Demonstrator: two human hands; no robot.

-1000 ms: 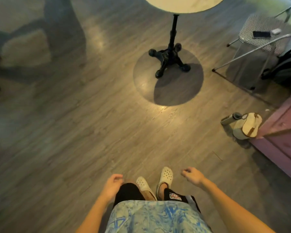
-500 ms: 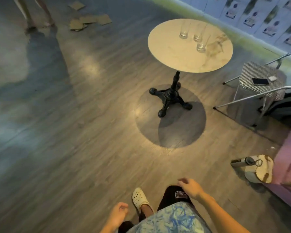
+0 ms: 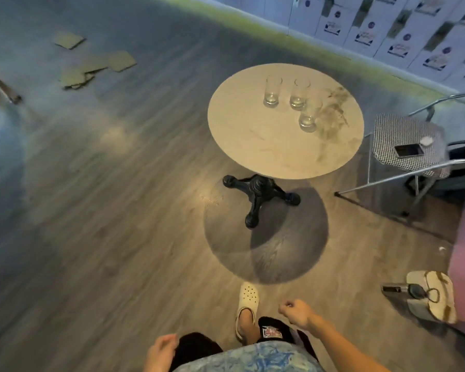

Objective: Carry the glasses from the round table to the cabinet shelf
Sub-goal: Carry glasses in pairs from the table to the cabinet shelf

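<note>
Stepping closer to the round table [image 3: 253, 146] than half a second ago, white shoe [image 3: 249, 295] leading. Standing upright and close together on the table's far right part: three empty glasses [image 3: 298, 96]. Hanging low at the near edge, loosely curled and gripping nothing: left hand [image 3: 160, 354], right hand [image 3: 297, 314].

Seen from above, a person walks with both hands low and empty. The left hand [image 3: 161, 350] hangs near the left hip at the bottom edge of the view, fingers loosely curled. The right hand [image 3: 297, 313] is carried further forward, wrist slightly bent and fingers loosely curled toward the palm. The bare right forearm [image 3: 342, 342] angles in from the lower right. One foot [image 3: 246, 321] is set ahead between the hands.
</note>
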